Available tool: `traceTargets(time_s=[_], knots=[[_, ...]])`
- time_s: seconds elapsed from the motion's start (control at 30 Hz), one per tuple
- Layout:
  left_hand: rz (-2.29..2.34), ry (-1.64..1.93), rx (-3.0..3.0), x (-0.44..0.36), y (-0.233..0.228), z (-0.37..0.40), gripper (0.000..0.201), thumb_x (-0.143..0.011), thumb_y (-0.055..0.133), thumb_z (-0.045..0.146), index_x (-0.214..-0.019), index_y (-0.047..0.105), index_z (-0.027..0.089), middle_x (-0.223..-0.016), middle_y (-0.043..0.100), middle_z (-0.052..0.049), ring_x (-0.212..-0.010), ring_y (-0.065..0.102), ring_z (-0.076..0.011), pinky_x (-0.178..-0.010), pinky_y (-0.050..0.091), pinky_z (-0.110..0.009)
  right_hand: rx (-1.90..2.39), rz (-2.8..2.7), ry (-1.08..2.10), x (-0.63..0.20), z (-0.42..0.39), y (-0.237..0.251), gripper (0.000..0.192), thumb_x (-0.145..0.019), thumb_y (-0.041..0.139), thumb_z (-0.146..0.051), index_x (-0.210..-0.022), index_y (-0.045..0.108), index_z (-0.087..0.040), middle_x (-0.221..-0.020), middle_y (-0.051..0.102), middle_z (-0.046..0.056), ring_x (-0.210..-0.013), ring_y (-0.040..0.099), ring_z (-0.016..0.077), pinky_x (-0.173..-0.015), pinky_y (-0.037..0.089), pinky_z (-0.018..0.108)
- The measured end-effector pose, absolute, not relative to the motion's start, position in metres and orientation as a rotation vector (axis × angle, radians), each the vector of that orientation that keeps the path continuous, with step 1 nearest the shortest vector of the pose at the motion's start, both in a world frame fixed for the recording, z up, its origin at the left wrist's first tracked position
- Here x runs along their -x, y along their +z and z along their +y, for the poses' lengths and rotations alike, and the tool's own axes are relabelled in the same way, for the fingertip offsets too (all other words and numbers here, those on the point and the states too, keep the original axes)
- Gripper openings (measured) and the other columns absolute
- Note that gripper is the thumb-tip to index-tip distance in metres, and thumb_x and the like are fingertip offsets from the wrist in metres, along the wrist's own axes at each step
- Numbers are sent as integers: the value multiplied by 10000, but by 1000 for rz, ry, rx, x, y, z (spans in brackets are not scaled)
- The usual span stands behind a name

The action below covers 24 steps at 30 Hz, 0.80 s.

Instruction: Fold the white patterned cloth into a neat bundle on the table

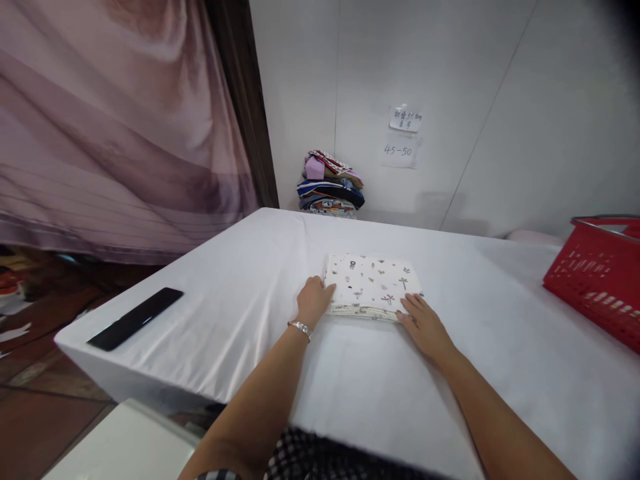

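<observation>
A folded white cloth (pixel 370 280) with small printed motifs lies flat in several layers on the white-covered table. My left hand (pixel 315 299) is closed on its left edge, thumb over the top and the other fingers mostly hidden along the side. At the front right corner, my right hand (pixel 423 323) grips the cloth, with fingers over the top and the thumb against the layered front edge. A silver bracelet (pixel 301 328) circles my left wrist.
A black flat slab (pixel 136 319) lies at the left of the white tablecloth (pixel 240 280). On the right stands a red basket (pixel 595 267). Behind the table, a pile of folded fabrics (pixel 331 187) rests against the wall, near paper notes (pixel 400 151). A pink curtain (pixel 125 120) hangs left.
</observation>
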<state>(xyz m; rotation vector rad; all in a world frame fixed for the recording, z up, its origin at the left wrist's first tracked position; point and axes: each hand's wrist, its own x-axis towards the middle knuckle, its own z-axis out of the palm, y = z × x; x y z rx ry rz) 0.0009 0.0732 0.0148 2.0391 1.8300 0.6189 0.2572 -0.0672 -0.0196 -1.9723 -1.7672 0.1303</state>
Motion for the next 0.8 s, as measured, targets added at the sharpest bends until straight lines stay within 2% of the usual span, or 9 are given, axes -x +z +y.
traceTargets(time_s=[0.33,0.47,0.63,0.8], knots=[[1807,620,-1998,3,15,74,224,-841,456,390,-725,486,201,-845,600,-48,-766,569,-185,-609,355,-281,1976,-1766,156,-255,-68,-16,531,-904,360,-507,-1280,520,-168,-1433,394,86,-1371,243,264,-1106,262,470],[1809,656,-1938,3,15,72,231,-818,511,441,-831,496,211,-849,611,-32,-748,579,-179,-609,365,-276,1987,-1748,176,-256,-68,-16,541,-903,361,-509,-1288,514,-162,-1443,378,83,-1374,234,259,-1105,268,461],[1778,704,-2003,0,14,73,265,-806,544,418,-972,499,215,-980,594,-39,-788,584,-170,-640,387,-279,1982,-1750,173,-255,-68,-16,532,-900,367,-504,-1288,516,-172,-1438,386,81,-1373,237,260,-1108,256,472],[1763,683,-2125,-2,14,72,209,-813,530,365,-955,524,212,-1027,557,-39,-776,571,-159,-623,394,-278,1987,-1749,173,-255,-67,-15,527,-898,368,-505,-1278,525,-177,-1432,396,82,-1370,245,266,-1098,271,476]])
